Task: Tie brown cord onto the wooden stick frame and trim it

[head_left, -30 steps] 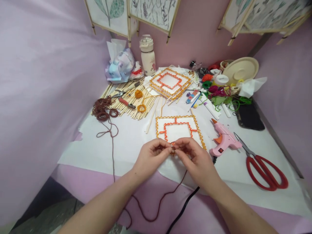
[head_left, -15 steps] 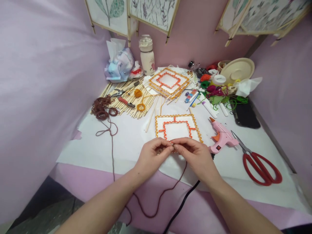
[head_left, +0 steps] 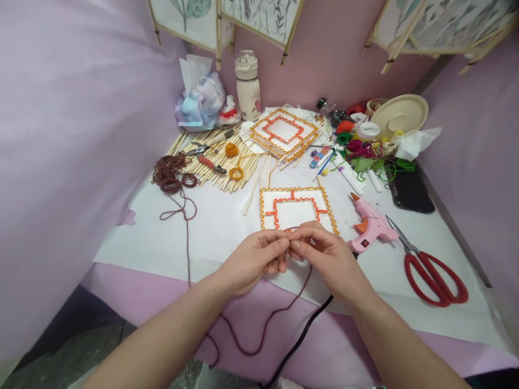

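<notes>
My left hand (head_left: 259, 256) and my right hand (head_left: 324, 251) meet fingertip to fingertip over the near edge of a square frame (head_left: 292, 193) trimmed with orange and red yarn. Both hands are closed in a pinch on a brown cord (head_left: 277, 312), which hangs from my right hand, loops below the table edge and runs up on the left to a brown yarn bundle (head_left: 170, 172). The piece of cord between the fingertips is mostly hidden. A pink glue gun (head_left: 372, 226) lies to the right of my right hand.
Red-handled scissors (head_left: 436, 278) and a black phone (head_left: 411, 189) lie at the right. Farther back are a second frame (head_left: 284, 132), thin sticks (head_left: 219, 175), pliers (head_left: 208, 161), a bottle (head_left: 248, 92), tissues (head_left: 201, 102) and coloured yarn (head_left: 365, 154). A black cable (head_left: 302, 337) crosses the table's front edge.
My left hand has turned slightly, with its lower fingers now showing under the thumb. The fingers of my right hand have lifted a little. Both hands still pinch the cord.
</notes>
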Demonstrator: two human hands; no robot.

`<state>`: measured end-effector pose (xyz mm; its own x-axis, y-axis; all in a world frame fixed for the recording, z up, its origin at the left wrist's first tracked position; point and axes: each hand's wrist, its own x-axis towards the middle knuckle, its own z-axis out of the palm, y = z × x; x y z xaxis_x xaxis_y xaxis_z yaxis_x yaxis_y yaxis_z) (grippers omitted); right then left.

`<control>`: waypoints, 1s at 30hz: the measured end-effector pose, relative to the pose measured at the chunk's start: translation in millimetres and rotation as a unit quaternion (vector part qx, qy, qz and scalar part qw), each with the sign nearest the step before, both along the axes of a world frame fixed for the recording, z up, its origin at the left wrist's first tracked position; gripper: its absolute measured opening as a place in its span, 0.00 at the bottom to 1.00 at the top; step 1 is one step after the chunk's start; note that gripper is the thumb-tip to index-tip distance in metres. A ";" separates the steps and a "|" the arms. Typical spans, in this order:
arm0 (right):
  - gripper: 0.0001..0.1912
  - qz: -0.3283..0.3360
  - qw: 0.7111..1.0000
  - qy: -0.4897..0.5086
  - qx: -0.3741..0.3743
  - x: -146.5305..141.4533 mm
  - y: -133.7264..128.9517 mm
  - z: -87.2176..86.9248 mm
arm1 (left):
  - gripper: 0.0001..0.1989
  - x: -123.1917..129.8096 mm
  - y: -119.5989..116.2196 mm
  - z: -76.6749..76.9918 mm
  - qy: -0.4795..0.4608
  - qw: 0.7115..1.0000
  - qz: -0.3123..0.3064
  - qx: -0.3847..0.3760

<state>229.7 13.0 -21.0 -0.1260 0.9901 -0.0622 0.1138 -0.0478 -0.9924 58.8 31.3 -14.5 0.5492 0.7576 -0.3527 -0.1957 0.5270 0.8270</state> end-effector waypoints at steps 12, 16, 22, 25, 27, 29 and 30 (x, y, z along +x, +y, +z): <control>0.09 -0.006 0.994 0.061 -0.095 0.0 -0.2 4.9 | 0.12 -0.4 -0.4 -1.2 -0.001 0.998 0.021 -0.065; 0.08 -0.001 0.998 0.026 -0.058 3.5 1.2 7.9 | 0.11 -0.2 -0.4 -1.5 -0.011 0.997 0.028 -0.072; 0.07 0.003 0.999 -0.020 -0.029 2.0 1.1 13.3 | 0.11 1.3 -1.5 -3.7 -0.009 0.998 0.022 -0.060; 0.06 0.002 0.999 -0.038 -0.015 0.4 0.7 12.6 | 0.11 2.0 -2.3 -5.1 -0.008 0.998 0.019 -0.057; 0.05 0.004 0.999 -0.052 -0.007 0.5 0.1 11.1 | 0.11 2.2 -3.0 -5.8 -0.006 0.998 0.013 -0.054; 0.05 0.008 0.998 -0.064 0.002 1.2 -0.9 9.0 | 0.11 2.3 -3.6 -5.9 -0.003 0.999 0.006 -0.047; 0.05 0.010 0.998 -0.068 0.007 1.6 -1.5 8.0 | 0.10 2.4 -3.8 -5.7 0.000 0.999 0.003 -0.043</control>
